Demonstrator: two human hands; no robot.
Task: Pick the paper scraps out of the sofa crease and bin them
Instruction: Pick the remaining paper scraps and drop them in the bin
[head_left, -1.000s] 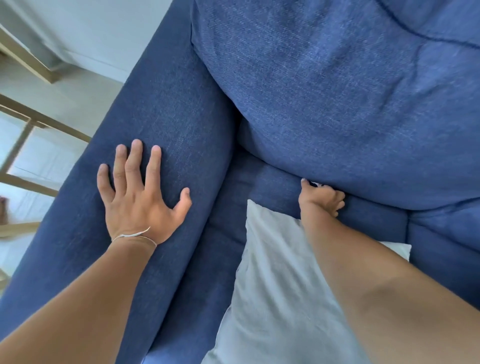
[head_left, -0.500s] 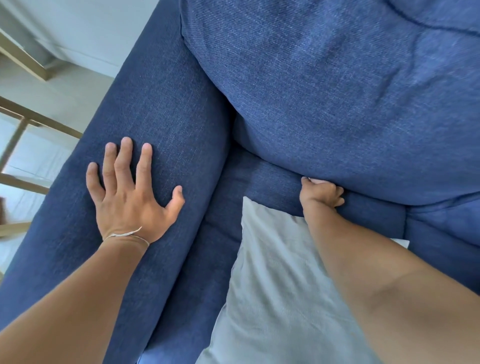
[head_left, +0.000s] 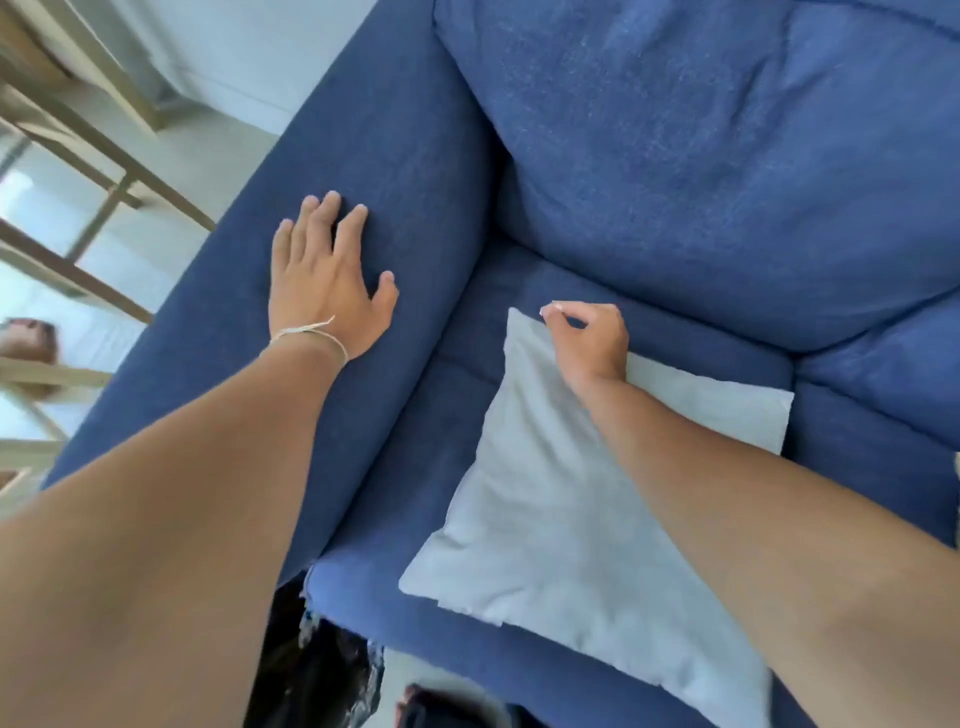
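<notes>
Pale floor tiles (head_left: 171, 156) and a light wooden frame (head_left: 104, 156) are seen to the left of a dark blue sofa (head_left: 675, 156), which fills most of the view. A thick back cushion (head_left: 701, 171) is pressed down onto the seat cushion (head_left: 483, 322), and the crease (head_left: 649, 306) between them runs across the middle of the picture.

The left hand (head_left: 327, 280) is laid flat on the broad armrest (head_left: 363, 171), palm down, with the fingers (head_left: 332, 208) stretched out and slightly spread; nothing is held in it. A thin pale bracelet (head_left: 311, 332) is worn at the wrist.

The right hand (head_left: 587, 338) is held just in front of the crease, above the upper corner of a light grey pillow (head_left: 545, 493) that lies on the seat. Its fingers are curled inward, with thumb and forefinger brought together in a pinch. A small whitish bit (head_left: 550, 310) is seen at the fingertips, but whether it is a paper scrap or only a fingernail cannot be told, so what is gripped is left uncertain. No other scrap can be made out along the visible crease.

At the bottom edge, beside the front of the sofa, a glossy black bag (head_left: 311, 665) is partly seen behind the left forearm; the picture is blurred there.
</notes>
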